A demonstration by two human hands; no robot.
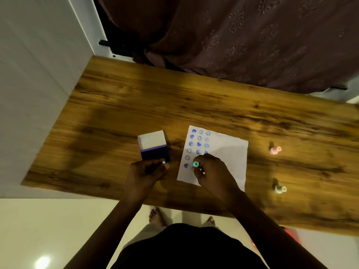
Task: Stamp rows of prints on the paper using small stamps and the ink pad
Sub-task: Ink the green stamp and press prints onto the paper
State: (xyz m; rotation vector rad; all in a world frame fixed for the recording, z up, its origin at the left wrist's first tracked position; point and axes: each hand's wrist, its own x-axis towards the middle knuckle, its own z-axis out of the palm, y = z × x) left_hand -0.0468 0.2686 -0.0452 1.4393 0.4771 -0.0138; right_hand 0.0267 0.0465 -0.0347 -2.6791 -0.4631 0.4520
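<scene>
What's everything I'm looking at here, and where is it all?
Table: one, brown wood, across the middle.
Paper: one, white, on the table right of centre.
Prints: rows of blue hearts and smileys, on the paper's left part.
Ink pad: one, open, white lid, dark blue pad, left of the paper.
Teal stamp: one, in the right hand, over the paper.
Pink stamp: one, right of the paper.
Pale stamp: one, whitish, nearer the table's front edge.
Curtain: one, maroon, behind the table.
Left hand: by the ink pad, grip on a small teal piece.
Right hand: grip on the teal stamp.
</scene>
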